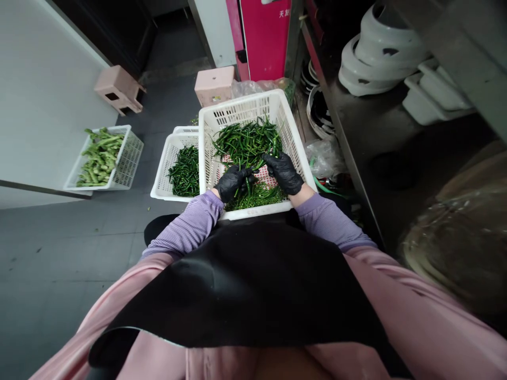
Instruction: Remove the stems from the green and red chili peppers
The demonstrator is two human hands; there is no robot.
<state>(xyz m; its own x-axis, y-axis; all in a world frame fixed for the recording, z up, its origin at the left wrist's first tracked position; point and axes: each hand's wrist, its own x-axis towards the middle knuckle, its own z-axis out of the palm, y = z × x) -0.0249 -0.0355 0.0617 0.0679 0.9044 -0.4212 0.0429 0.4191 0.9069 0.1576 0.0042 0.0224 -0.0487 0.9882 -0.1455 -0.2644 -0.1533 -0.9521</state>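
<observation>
Both of my hands wear black gloves and meet over a large white plastic basket [295,132]. My left hand [233,183] is closed around a few green chili peppers, one poking down below the fingers. My right hand [283,172] is pinched at the end of a green chili [259,164] that spans the gap between the hands. Beyond them, at the basket's far side, lies a heap of long green chilies [247,138]. Close to me, along the front wall, is a pile of thin green stems [261,196]. Part of the red-patterned basket bottom shows between the two piles.
A smaller white basket [161,171] of dark green chilies [186,171] stands left of the large one. Farther left sits a basket [130,158] of pale green knobbly vegetables [102,155]. Pink stools [214,87] are behind. A metal shelf [348,137] with white containers [382,58] borders the right.
</observation>
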